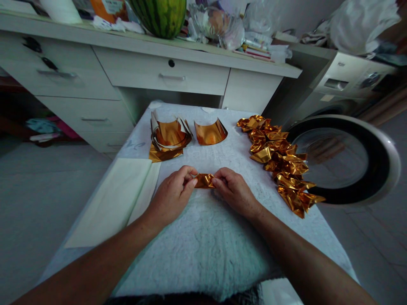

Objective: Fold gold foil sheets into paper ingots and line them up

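Between my hands, low over the cloth-covered table [203, 237], is a narrow folded piece of gold foil paper [204, 181]. My left hand [174, 190] pinches its left end between thumb and fingers. The right end is pinched by my right hand [233, 190]. Beyond them a curled stack of gold foil sheets [170, 134] stands at the back left, and a single curled foil sheet [210, 132] lies beside it. To the right, folded gold foil pieces [276, 159] form a long heap. White paper sheets [111, 203] lie flat at the left.
A white cabinet with drawers [159, 78] stands behind the table. On its counter are a watermelon [160, 17], a glass bowl [210, 21] and plastic bags. At the right a washing machine has its round door [337, 156] swung open close to the table edge.
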Motion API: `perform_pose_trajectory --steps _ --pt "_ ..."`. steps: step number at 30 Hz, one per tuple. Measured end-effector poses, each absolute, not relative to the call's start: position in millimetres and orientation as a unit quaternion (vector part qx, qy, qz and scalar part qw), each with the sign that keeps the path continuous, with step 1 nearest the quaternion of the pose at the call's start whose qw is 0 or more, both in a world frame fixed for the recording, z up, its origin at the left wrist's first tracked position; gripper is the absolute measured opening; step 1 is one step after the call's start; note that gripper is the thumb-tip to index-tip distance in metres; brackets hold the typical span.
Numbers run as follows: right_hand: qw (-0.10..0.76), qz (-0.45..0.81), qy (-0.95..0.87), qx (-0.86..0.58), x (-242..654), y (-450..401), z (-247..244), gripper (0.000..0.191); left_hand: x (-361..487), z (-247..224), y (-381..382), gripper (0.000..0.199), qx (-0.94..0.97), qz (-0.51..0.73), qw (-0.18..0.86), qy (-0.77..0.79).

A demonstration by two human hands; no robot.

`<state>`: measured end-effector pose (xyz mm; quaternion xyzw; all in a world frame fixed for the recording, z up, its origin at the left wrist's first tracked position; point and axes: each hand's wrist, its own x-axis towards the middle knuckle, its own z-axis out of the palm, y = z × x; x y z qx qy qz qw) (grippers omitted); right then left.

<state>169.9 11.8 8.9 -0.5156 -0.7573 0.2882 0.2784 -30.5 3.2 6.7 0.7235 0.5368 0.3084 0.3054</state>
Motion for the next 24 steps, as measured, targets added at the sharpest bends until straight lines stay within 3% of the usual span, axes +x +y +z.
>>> perform_pose_trajectory --steps 14,16,24 --pt "0.289 0.365 -0.722 -0.511 168.7 9.7 6.9 0.010 -31.2 9.8 5.4 0.019 0.733 0.287 0.299 0.540" --pt "0.289 0.350 -0.726 -0.516 167.5 9.6 6.7 0.002 -31.1 9.2 5.8 0.019 0.737 0.273 0.301 0.540" --pt "0.229 0.242 -0.769 -0.546 162.6 7.6 6.2 0.008 -27.9 2.2 1.5 0.015 0.765 0.213 0.235 0.561"
